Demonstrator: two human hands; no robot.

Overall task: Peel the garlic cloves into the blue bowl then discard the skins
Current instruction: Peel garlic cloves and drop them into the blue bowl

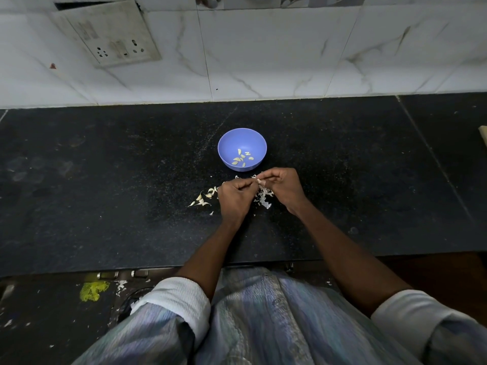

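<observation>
Blue bowl (242,149) mid-counter, hands (259,192) just before

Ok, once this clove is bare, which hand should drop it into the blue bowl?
Probably the right hand. Its fingers pinch the garlic clove and it sits nearer the blue bowl rim. The left hand lies lower, beside the unpeeled cloves.

You see a dim, evenly lit scene with the dark table (105,180) swallowing detail, the white wall tiles (263,48) behind it brightest, and wide-angle bending toward the edges.
</observation>
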